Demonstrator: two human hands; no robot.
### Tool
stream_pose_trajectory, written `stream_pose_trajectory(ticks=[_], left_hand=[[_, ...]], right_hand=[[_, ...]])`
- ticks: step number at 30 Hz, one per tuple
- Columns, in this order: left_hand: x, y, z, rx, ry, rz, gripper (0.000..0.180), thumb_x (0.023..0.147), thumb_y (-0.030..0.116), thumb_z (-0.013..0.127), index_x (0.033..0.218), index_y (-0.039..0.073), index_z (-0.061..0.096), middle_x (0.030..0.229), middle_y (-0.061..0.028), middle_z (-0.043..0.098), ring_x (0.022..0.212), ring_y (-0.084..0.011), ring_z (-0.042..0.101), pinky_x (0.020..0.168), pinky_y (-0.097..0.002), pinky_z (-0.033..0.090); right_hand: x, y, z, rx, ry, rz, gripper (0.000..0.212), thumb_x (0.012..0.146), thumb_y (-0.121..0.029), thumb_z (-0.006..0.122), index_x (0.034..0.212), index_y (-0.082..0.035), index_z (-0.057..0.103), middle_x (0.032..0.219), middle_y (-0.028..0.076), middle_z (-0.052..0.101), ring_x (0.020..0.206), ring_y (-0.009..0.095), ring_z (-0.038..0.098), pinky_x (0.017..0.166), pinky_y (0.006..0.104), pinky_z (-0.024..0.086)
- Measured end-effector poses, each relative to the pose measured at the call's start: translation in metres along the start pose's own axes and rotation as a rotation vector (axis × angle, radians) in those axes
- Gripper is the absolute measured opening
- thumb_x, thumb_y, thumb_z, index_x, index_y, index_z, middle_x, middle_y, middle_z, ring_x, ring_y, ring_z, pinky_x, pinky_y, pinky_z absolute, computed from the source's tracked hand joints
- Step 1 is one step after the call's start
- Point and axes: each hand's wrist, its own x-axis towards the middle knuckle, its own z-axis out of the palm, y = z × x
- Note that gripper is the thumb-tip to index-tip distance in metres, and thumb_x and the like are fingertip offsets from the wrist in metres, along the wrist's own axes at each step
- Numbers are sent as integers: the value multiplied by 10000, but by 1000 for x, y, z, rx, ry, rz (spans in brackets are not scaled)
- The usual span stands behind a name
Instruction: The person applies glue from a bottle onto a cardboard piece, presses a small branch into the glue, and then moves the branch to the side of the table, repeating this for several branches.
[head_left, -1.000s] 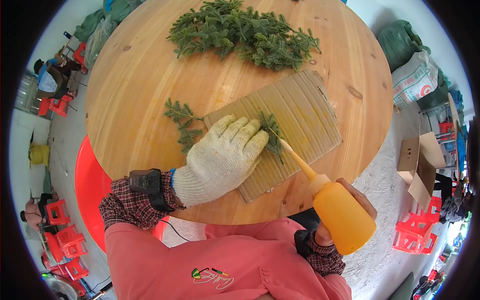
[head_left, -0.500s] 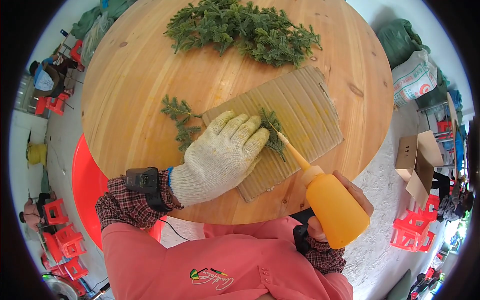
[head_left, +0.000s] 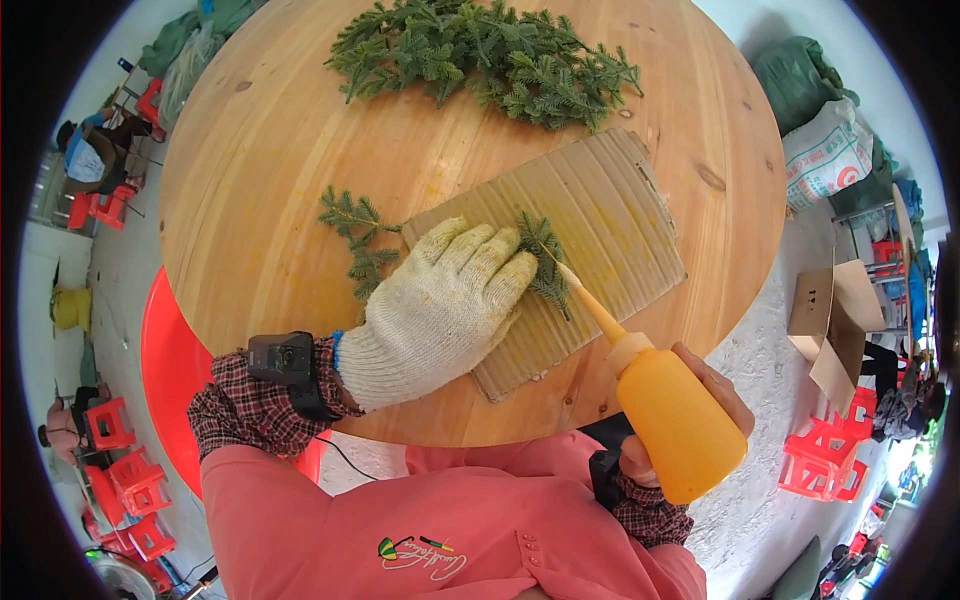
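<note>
My left hand point(head_left: 440, 300), in a yellow-stained white knit glove, rests palm down over the cardboard sheet point(head_left: 610, 190), fingers together and curled. A green fir sprig point(head_left: 545, 268) sticks out beside its index finger, held there against the cardboard; the thumb is mostly hidden. Bare fingers of my right hand point(head_left: 715, 388) wrap round an orange squeeze bottle point(head_left: 680, 425). Its long, narrow nozzle slants up to the left, the tip at the sprig's middle. Another fir sprig point(head_left: 360, 235) lies left of the glove, partly on bare wood.
A heap of fir sprigs point(head_left: 480, 60) covers the far part of the round wooden table point(head_left: 250, 170). Around it stand a red seat point(head_left: 170, 380) at left, an open cardboard box point(head_left: 835, 310), red stools point(head_left: 825, 455) and stuffed sacks point(head_left: 830, 150) at right. Other people sit at far left.
The bottle has shifted slightly right and down, its nozzle tip still at the sprig. My left hand keeps its place on the sprig; the whole view has drifted slightly.
</note>
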Motion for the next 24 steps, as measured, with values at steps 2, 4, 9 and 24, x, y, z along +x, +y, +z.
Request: stream_pose_trajectory(ticks=[2,4,9,24], left_hand=[[0,0,0,-2,-5,3,491,798,208,726,1245,66,581,1255,-128,601,1184,-273,574,1075,-460,412],[-1,0,-1,-7,-15,4,493,799,210,725,1247,66,581,1252,-127,601,1185,-273,573,1076,-461,410],[0,0,0,-4,-9,1,494,802,212,722,1251,65,579,1254,-127,600,1190,-273,569,1081,-461,405],[0,0,-1,-18,-9,2,458,810,200,716,1233,73,592,1249,-122,604,1182,-279,568,1074,-463,411]], right_hand=[[4,-3,6,42,11,66,953,726,-680,773,1237,40,415,1151,244,634,1019,304,661,913,398,529],[6,-3,10,64,15,86,952,727,-678,773,1239,38,412,1153,244,634,1018,303,660,913,398,529],[7,-2,11,73,15,94,952,735,-677,767,1247,36,398,1145,241,636,1007,300,661,904,392,530],[8,-1,5,17,27,-42,954,735,-719,733,1208,59,445,1088,228,646,966,296,670,862,377,541]])
